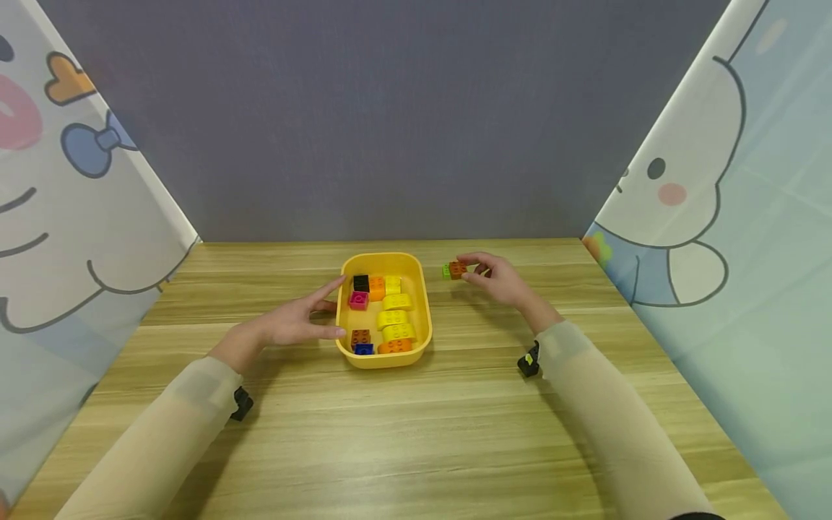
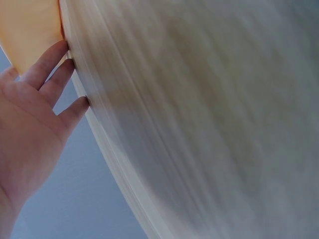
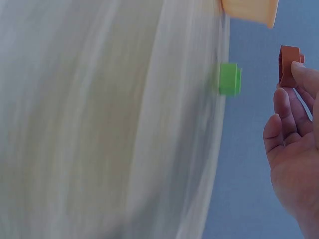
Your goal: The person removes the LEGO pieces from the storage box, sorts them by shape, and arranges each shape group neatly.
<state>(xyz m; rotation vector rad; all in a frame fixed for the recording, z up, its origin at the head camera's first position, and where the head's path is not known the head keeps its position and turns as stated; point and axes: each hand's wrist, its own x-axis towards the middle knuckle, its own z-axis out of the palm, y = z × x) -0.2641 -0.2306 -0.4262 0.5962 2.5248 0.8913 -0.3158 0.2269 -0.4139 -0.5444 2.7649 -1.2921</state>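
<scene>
At the right of the yellow tray (image 1: pixel 424 303), right hand (image 1: pixel 503 282) pinching an orange-brown brick (image 1: pixel 458 269) at the fingertips, thumb and forefinger curled onto it, remaining fingers loose. In the right wrist view, that brick (image 3: pixel 289 64) apart from the green brick (image 3: pixel 230 78), which sits on the worktop (image 1: pixel 416 433); in the head view the two read as just beside each other, contact impossible to tell. Left hand (image 1: pixel 292 323) lying flat with straight fingers, tips against the tray's left wall, gripping nothing. Best handled by keeping the left hand pressing so the tray cannot slide, holding the pinch on the brick's side faces rather than its studs, and keeping it level. Inside the tray: black, pink, blue, orange and several yellow bricks (image 1: pixel 394 318). Beyond: grey back wall and cartoon-printed side panels.
</scene>
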